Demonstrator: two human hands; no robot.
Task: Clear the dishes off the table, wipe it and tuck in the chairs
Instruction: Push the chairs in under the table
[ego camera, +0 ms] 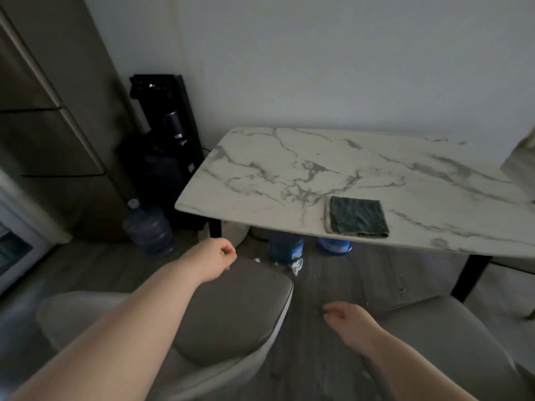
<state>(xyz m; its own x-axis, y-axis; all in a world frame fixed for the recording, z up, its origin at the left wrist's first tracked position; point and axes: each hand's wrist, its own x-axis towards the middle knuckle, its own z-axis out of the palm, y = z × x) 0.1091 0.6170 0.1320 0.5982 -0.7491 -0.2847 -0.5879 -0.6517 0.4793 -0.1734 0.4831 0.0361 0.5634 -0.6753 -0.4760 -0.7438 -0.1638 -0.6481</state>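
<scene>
A white marble-patterned table [289, 157] stands against the wall, with a folded dark green cloth [357, 217] lying near its front edge. No dishes show on it. Two grey upholstered chairs stand pulled out in front: the left chair [231, 308] and the right chair [440, 337]. My left hand [218, 256] reaches out with its fingers curled at the far edge of the left chair's seat. My right hand [346, 315] hovers with relaxed fingers over the floor between the chairs, beside the right chair's seat, holding nothing.
A black water dispenser [168, 146] and a blue water jug [149, 227] stand left of the table. More blue jugs [285, 247] sit under it, with paper scraps [295, 266] on the wood floor. Tall cabinets [52, 125] fill the left; another chair back [521, 166] shows at right.
</scene>
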